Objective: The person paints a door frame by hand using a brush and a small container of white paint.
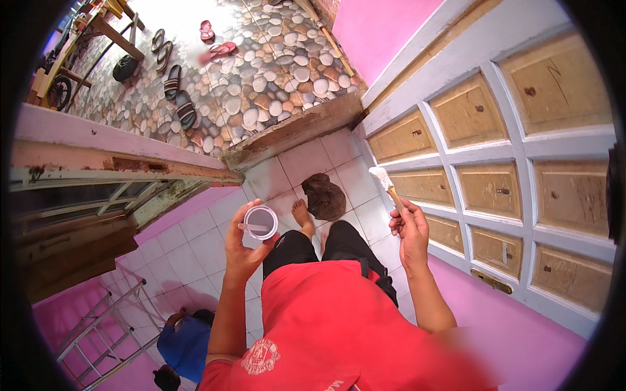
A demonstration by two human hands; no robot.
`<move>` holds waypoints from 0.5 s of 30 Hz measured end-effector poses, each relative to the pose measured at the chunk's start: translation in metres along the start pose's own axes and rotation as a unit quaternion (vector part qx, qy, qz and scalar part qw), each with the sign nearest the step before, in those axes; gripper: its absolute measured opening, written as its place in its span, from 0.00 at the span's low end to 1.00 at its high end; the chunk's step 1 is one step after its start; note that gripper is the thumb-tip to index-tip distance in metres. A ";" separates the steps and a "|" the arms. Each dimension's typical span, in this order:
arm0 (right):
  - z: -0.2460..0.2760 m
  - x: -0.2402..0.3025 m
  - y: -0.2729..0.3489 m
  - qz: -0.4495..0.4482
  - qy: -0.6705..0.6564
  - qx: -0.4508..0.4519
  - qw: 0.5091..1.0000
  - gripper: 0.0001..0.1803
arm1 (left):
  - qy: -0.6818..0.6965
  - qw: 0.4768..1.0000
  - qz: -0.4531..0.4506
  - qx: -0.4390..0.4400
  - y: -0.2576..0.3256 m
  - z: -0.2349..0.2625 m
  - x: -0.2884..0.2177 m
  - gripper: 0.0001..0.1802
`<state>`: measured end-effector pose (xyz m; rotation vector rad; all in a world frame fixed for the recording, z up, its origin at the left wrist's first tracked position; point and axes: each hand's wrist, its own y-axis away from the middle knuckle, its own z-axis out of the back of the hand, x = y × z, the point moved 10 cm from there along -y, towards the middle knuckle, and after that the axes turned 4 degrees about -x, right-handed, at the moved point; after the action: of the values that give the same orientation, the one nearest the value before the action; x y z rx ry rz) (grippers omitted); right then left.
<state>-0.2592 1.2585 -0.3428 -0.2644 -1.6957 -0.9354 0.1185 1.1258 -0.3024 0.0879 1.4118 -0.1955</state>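
Note:
My left hand (pixel 245 251) is closed around a small round plastic cup (pixel 261 223), its fingers and thumb on opposite sides. A pale flat stick lies across the cup's rim or inside it; I cannot tell which. In my right hand (pixel 411 233) a paintbrush (pixel 391 188) is gripped by its wooden handle, with the white-coated bristles pointing up and to the left. The brush tip is close to a panelled door (pixel 450 153) on the right, but seems apart from it. White frames surround the door's bare brown panels.
A dark crumpled cloth (pixel 324 197) lies on the tiles by my feet. Beyond the raised sill (pixel 297 127) are sandals (pixel 185 107) on pebble-patterned flooring. Another door leaf (pixel 130 159) stands at left. Lower left are a metal ladder (pixel 111 332) and a person in blue (pixel 186 345).

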 end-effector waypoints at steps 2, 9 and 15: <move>-0.015 0.007 -0.008 -0.011 0.015 0.003 1.000 0.15 | -0.034 0.999 -0.005 0.012 -0.018 0.001 0.000 0.42; -0.055 0.031 -0.060 0.005 0.061 0.034 0.998 0.16 | 0.023 0.999 -0.001 -0.024 -0.057 -0.005 0.021 0.44; -0.081 0.043 -0.096 0.024 0.066 0.047 0.996 0.16 | 0.002 0.999 -0.005 -0.036 -0.082 -0.010 0.034 0.44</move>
<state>-0.2743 1.1264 -0.3420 -0.1761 -1.5992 -0.8166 0.0981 1.0438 -0.3333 0.0222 1.4222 -0.1524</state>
